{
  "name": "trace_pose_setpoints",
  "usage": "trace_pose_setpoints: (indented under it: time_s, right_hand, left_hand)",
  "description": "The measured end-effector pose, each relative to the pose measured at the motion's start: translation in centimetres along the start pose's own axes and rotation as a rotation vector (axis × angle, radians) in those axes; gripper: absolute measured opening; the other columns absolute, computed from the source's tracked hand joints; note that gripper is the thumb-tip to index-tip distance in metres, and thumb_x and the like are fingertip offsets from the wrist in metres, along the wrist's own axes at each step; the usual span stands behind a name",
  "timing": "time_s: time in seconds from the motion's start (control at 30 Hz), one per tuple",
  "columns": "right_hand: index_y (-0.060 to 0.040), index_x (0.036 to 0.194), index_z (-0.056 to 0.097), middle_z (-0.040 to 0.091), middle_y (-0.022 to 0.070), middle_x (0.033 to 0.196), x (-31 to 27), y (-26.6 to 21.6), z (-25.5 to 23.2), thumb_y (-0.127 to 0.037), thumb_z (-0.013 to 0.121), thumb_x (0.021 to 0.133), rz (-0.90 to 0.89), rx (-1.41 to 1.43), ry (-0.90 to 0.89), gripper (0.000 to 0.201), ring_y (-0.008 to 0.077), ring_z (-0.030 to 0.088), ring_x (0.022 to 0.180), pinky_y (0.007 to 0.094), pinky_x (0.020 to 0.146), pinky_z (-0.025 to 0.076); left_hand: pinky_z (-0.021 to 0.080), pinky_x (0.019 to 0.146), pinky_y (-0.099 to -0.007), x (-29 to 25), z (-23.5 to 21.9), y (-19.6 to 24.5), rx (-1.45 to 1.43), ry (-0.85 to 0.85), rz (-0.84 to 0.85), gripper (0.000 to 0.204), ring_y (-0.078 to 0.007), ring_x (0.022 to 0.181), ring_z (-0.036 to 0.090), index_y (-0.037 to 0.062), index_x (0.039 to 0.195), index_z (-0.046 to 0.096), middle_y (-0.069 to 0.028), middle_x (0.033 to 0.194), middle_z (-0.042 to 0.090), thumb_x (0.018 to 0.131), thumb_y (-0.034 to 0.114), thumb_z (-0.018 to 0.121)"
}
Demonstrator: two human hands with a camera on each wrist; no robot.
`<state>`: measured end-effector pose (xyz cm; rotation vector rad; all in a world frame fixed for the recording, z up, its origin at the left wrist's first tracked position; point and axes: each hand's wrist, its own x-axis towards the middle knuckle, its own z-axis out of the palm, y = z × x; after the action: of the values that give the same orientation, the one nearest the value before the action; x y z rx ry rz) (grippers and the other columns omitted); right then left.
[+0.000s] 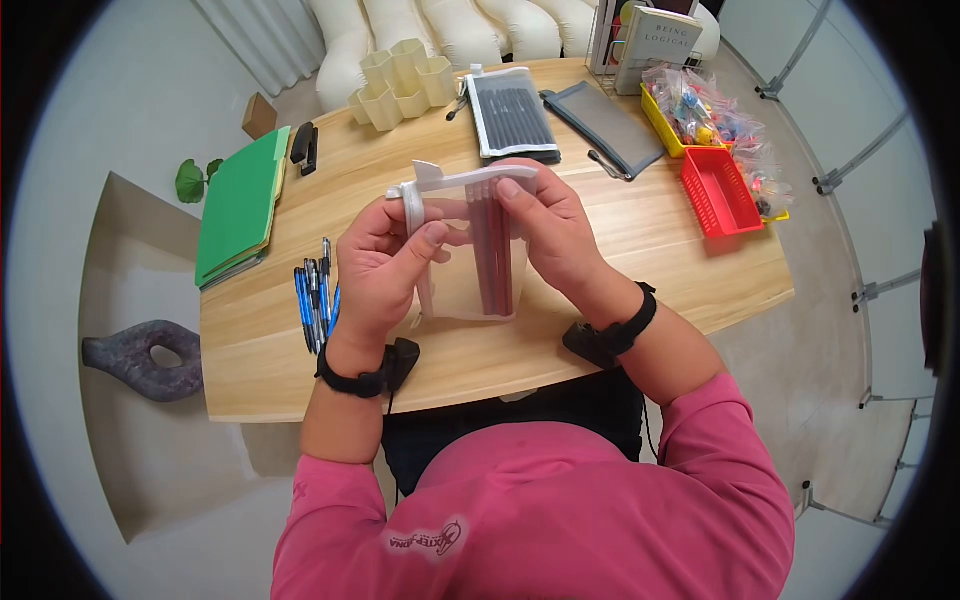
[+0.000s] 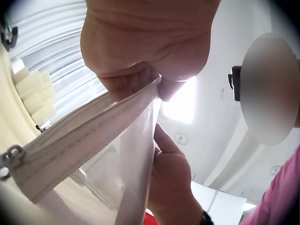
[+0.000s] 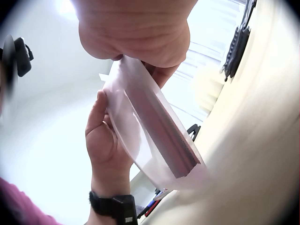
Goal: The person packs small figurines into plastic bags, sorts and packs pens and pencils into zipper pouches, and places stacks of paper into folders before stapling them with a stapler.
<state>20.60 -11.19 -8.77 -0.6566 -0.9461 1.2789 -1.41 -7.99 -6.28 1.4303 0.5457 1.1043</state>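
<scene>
Both hands hold up a clear zip pouch (image 1: 450,287) with a white zipper edge, above the near part of the table. Inside it, toward the right side, stands a bundle of dark red, stick-like pens (image 1: 491,262), also visible through the plastic in the right wrist view (image 3: 161,129). My left hand (image 1: 383,265) pinches the left part of the mouth beside the white zipper (image 2: 98,124). A metal zipper pull (image 2: 15,153) hangs at its end in the left wrist view. My right hand (image 1: 556,232) grips the top right edge, thumb over the bundle's upper ends.
Blue and black pens (image 1: 316,297) lie left of the hands. Further back are a green folder (image 1: 240,205), a stapler (image 1: 305,148), a cream honeycomb holder (image 1: 402,85), a filled pouch (image 1: 512,112) and a grey pouch (image 1: 605,128). Red (image 1: 720,192) and yellow (image 1: 663,123) baskets stand right.
</scene>
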Motion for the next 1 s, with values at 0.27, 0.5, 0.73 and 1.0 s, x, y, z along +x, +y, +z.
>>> trace_pose_setpoints:
  time_s: [0.27,0.5,0.73,1.0]
  right_hand:
    - [-0.0055,0.137,0.063,0.073,0.0026,0.12,0.0,0.3,0.0,-0.026,0.062,0.114,0.0,-0.093,-0.048,0.031,0.0107,0.067,0.111,0.0314,0.098,0.056]
    - [-0.0067,0.144,0.057,0.07,0.0068,0.132,-0.2,0.3,0.3,-0.034,0.051,0.117,0.032,-0.03,-0.113,0.039,0.0179,0.067,0.125,0.0389,0.109,0.054]
    - [-0.005,0.151,0.057,0.068,0.0056,0.138,0.1,0.0,-0.2,-0.042,0.046,0.118,0.01,-0.037,-0.205,0.051,0.0172,0.065,0.126,0.0372,0.114,0.048]
    - [-0.0037,0.156,0.052,0.063,0.0065,0.144,0.1,0.8,0.2,-0.035,0.045,0.119,0.019,-0.197,-0.23,0.048,0.0146,0.057,0.132,0.0345,0.116,0.044]
  left_hand:
    - [0.061,0.089,-0.0349,0.6,-0.3,-0.6,-0.193,-0.043,0.012,0.021,-0.0257,0.11,0.077,0.0031,0.122,0.066,-0.0199,0.13,0.075,0.105,0.013,0.073]
    - [0.054,0.092,-0.0307,0.9,-0.2,-0.9,-0.214,-0.027,-0.019,0.021,-0.0171,0.106,0.069,0.0076,0.12,0.061,-0.0208,0.134,0.074,0.106,0.018,0.072]
    - [0.057,0.095,-0.0353,0.7,-1.0,-1.8,-0.134,0.018,0.053,0.019,-0.0243,0.116,0.072,0.0082,0.121,0.063,-0.0229,0.141,0.069,0.104,0.012,0.072]
    - [0.062,0.088,-0.0379,0.8,-0.1,-1.8,-0.308,0.01,0.076,0.023,-0.0311,0.12,0.073,0.0056,0.126,0.062,-0.0188,0.134,0.071,0.105,0.009,0.071]
